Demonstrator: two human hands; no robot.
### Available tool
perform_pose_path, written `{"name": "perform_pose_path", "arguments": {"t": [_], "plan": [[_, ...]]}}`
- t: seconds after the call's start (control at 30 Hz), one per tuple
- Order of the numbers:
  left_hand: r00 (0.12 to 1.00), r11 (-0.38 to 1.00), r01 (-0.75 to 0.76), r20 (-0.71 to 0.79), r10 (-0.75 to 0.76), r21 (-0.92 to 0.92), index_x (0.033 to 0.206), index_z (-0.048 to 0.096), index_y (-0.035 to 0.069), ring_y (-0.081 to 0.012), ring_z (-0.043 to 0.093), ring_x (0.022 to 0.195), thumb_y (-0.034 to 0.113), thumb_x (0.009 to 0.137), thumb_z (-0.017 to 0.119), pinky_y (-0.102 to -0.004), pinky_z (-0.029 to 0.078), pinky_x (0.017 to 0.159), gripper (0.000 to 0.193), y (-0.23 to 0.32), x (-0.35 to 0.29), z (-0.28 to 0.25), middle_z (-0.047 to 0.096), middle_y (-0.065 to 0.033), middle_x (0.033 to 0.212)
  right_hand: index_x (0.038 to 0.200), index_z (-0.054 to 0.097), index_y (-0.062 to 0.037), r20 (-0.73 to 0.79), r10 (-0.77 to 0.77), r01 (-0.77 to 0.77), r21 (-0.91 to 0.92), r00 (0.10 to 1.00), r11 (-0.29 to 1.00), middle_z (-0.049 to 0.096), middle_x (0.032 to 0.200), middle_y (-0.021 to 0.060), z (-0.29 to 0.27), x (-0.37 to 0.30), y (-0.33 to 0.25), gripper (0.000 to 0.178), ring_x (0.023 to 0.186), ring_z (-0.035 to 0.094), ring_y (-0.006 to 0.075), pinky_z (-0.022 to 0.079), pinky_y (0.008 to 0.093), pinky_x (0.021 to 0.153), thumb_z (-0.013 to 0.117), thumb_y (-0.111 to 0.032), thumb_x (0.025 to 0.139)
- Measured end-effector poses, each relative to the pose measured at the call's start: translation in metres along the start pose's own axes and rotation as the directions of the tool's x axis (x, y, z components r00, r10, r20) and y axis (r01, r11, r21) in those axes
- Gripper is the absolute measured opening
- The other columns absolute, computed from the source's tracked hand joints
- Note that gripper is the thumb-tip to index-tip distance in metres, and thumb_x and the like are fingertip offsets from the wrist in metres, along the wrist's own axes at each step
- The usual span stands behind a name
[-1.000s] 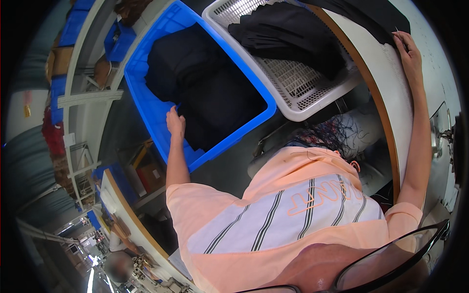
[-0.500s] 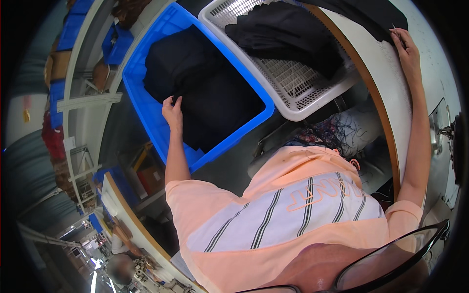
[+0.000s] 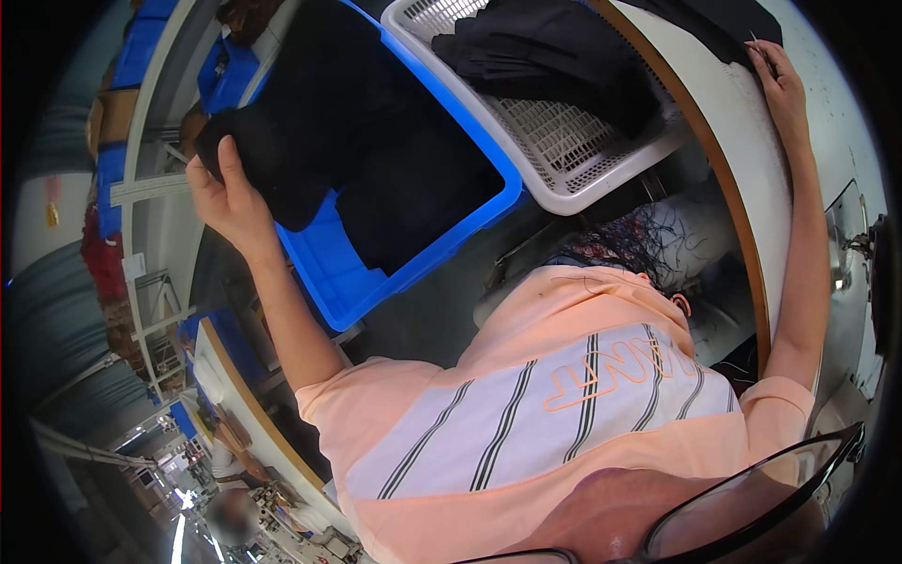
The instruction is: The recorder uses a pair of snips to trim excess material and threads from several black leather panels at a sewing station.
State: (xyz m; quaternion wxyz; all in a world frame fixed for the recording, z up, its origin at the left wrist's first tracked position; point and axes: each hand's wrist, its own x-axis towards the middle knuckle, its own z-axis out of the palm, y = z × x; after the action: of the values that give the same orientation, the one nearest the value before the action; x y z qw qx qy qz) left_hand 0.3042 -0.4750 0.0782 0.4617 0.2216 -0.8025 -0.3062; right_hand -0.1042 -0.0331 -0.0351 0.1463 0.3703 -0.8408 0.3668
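At the left of the frame, the left hand (image 3: 231, 205) pinches the edge of a black cloth (image 3: 282, 155) between thumb and fingers; the cloth spreads across the left rim of a blue bin (image 3: 329, 265) at upper centre. At upper right, the right hand (image 3: 780, 86) has its fingers closed around a thin pointed tool (image 3: 754, 40), beside dark fabric (image 3: 719, 23) on a white table (image 3: 728, 117).

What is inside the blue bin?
The blue bin holds black cloth, part of it gripped in the left hand over the bin's left side. Some bare blue shows inside near the person. Whatever lies beneath the cloth is covered.
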Motion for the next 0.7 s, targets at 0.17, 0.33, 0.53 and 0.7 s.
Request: {"name": "perform_pose_path", "arguments": {"t": [0.17, 0.33, 0.53, 0.7], "plan": [[0.872, 0.875, 0.482, 0.121, -0.474, -0.048, 0.091, 0.057, 0.002, -0.0065, 0.053, 0.076, 0.018, 0.091, 0.063, -0.0228, 0.044, 0.068, 0.017, -0.112, -0.05, -0.016, 0.058, -0.001, 0.084, 0.105, 0.064, -0.0036, -0.073, -0.087, 0.084, -0.037, 0.994, 0.996, 0.064, 0.095, 0.0031, 0.0, 0.0, 0.007, 0.024, 0.086, 0.06, 0.0126, 0.044, 0.0228, 0.081, 0.058, -0.023, 0.092], [0.63, 0.639, 0.638, 0.186, -0.754, 0.43, 0.091, 0.056, 0.0, -0.0123, 0.054, 0.074, 0.018, 0.088, 0.065, -0.0283, 0.045, 0.067, 0.021, -0.226, -0.152, -0.023, 0.06, -0.0058, 0.081, 0.109, 0.062, -0.0016, 0.047, -0.005, 0.005, 0.001, 0.999, 1.0, 0.061, 0.105, 0.0013, 0.001, 0.0, 0.021, 0.023, 0.097, 0.057, 0.0108, 0.039, 0.0205, 0.089, 0.056, -0.019, 0.094], [0.556, 0.574, 0.789, 0.141, -0.819, 0.221, 0.092, 0.058, -0.001, -0.0162, 0.058, 0.076, 0.019, 0.088, 0.065, -0.0304, 0.047, 0.067, 0.022, -0.262, -0.16, -0.035, 0.062, -0.0077, 0.084, 0.107, 0.063, -0.0013, 0.021, -0.012, 0.012, 0.001, 1.0, 1.0, 0.061, 0.102, 0.0, 0.0, -0.001, 0.01, 0.022, 0.094, 0.057, 0.0091, 0.041, 0.0193, 0.085, 0.058, -0.017, 0.093], [0.277, 0.268, 0.921, -0.01, -0.961, -0.282, 0.1, 0.059, 0.0, -0.0183, 0.061, 0.085, 0.018, 0.088, 0.065, -0.031, 0.049, 0.071, 0.023, -0.248, -0.147, 0.001, 0.064, -0.0084, 0.091, 0.105, 0.064, -0.0016, -0.019, -0.009, 0.01, 0.042, 1.0, 0.999, 0.062, 0.099, -0.001, 0.0, -0.005, 0.006, 0.02, 0.09, 0.056, 0.0073, 0.041, 0.0183, 0.082, 0.06, -0.016, 0.092]]}}
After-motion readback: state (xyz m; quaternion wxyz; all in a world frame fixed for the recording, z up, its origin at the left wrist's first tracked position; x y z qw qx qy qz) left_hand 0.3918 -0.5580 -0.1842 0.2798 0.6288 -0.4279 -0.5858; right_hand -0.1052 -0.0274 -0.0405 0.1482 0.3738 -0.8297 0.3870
